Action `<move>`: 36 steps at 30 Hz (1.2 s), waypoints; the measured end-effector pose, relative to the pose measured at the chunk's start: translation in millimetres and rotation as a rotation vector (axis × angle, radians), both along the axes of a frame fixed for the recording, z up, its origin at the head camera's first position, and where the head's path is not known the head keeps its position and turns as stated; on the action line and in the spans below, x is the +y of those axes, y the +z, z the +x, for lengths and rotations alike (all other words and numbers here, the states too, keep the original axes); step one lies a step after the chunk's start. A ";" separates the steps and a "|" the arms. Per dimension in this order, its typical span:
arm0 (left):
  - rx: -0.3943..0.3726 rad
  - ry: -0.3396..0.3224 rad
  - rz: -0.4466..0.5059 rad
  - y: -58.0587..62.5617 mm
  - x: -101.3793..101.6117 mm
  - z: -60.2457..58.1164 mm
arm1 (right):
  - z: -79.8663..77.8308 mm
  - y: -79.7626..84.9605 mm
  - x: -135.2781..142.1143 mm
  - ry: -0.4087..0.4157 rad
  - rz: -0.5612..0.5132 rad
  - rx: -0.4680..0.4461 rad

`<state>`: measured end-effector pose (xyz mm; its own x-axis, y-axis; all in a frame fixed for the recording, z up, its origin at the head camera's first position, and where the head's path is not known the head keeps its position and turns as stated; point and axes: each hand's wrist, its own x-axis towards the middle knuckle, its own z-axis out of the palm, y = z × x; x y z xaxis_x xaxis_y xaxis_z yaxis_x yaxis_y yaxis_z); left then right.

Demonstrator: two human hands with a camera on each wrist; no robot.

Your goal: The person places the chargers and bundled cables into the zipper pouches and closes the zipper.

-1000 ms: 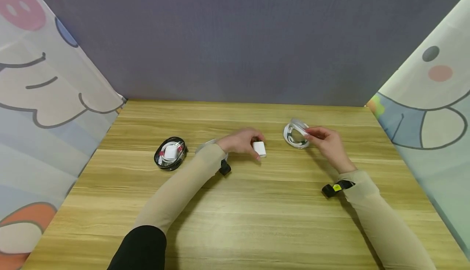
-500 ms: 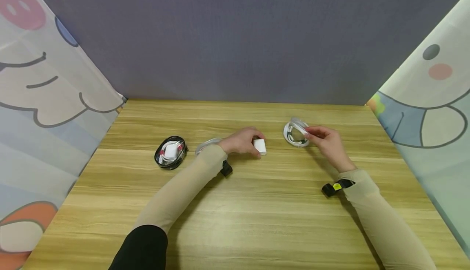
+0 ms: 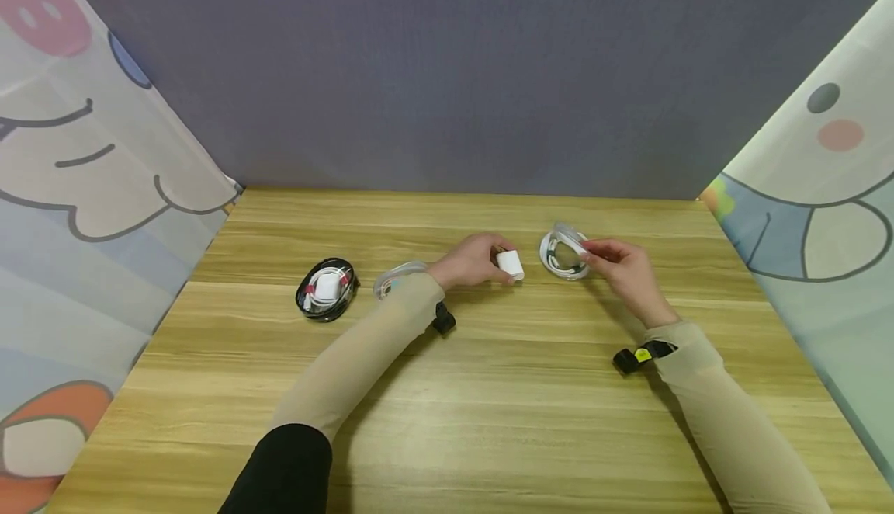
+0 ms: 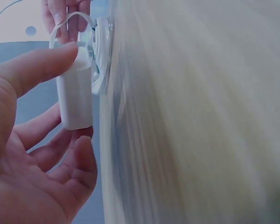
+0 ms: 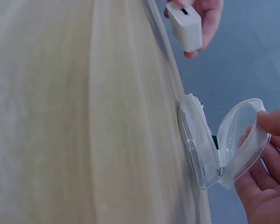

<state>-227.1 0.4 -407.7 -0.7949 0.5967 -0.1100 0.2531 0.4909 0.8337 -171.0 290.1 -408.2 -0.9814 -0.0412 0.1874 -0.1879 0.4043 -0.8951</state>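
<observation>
My left hand (image 3: 469,261) grips a white charger plug (image 3: 511,265) between thumb and fingers, held above the table. A USB slot shows in one end of the charger in the right wrist view. Right of it, a round clear zip pouch (image 5: 199,144) with a white rim sits on the table, its lid (image 5: 245,123) raised. My right hand (image 3: 628,275) pinches the lid's edge between thumb and fingers. White coiled cable with dark green ties shows in the pouch in the head view.
On the left lies a round black-rimmed clear case (image 3: 301,306) with a white charger and cable inside. Another clear pouch (image 3: 393,272) lies partly hidden behind my left wrist. A grey panel (image 3: 447,71) stands along the back edge of the wooden table (image 3: 531,413).
My left hand closes more firmly on the charger, then lifts it and carries it right, towards the pouch. The right hand stays at the raised lid.
</observation>
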 end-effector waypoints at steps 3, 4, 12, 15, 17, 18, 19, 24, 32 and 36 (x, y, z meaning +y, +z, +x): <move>0.023 0.019 0.034 -1.3 8.0 -2.2 | 0.2 -0.1 -0.3 -0.004 -0.003 -0.004; 0.033 0.026 0.042 -1.8 10.8 -2.8 | 0.1 0.0 -0.7 -0.010 -0.006 -0.008; 0.066 0.090 0.102 -4.3 36.4 -5.7 | -0.7 0.5 -4.3 -0.028 -0.018 -0.015; 0.058 0.117 0.117 -4.2 45.2 -5.6 | -0.9 0.7 -6.2 -0.026 -0.021 -0.012; 0.063 0.125 0.115 -4.3 50.7 -6.0 | -1.5 0.5 -7.5 -0.022 -0.018 -0.007; 0.068 0.125 0.110 -4.3 53.5 -6.4 | -1.8 0.2 -8.1 -0.019 -0.020 -0.006; 0.074 0.123 0.106 -4.2 56.3 -6.5 | -2.1 0.0 -8.6 -0.015 -0.025 -0.004; 0.099 0.108 0.066 -6.1 69.7 -8.0 | -2.3 -1.3 -10.0 0.001 -0.032 0.001; 0.135 0.087 0.030 -8.2 86.5 -10.6 | -1.4 -0.8 -9.5 0.000 -0.075 -0.040; 0.126 0.096 0.041 -9.2 91.0 -11.7 | -1.6 -1.3 -8.9 -0.009 -0.071 -0.051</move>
